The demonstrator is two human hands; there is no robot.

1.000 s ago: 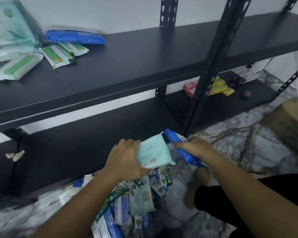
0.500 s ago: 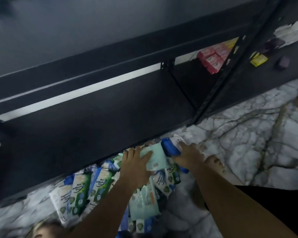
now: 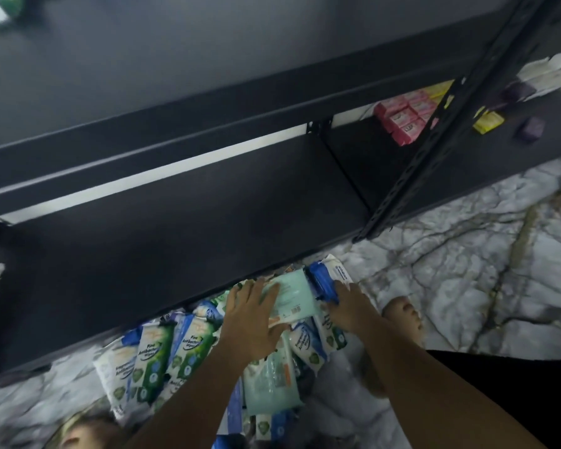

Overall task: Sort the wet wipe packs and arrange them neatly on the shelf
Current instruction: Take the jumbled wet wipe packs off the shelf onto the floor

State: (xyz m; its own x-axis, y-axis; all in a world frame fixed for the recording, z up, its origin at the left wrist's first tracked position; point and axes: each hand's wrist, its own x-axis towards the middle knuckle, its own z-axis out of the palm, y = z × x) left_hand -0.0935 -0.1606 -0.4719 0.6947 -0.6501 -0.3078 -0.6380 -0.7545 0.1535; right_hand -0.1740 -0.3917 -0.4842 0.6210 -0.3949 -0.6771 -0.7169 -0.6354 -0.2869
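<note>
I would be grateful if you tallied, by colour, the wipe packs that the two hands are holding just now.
Mint-green pack: 1, in the left hand
Blue pack: 1, in the right hand
Total: 2

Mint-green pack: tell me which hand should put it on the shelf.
Left. The left hand grips the mint-green pack; the right hand holds the blue pack beside it.
</note>
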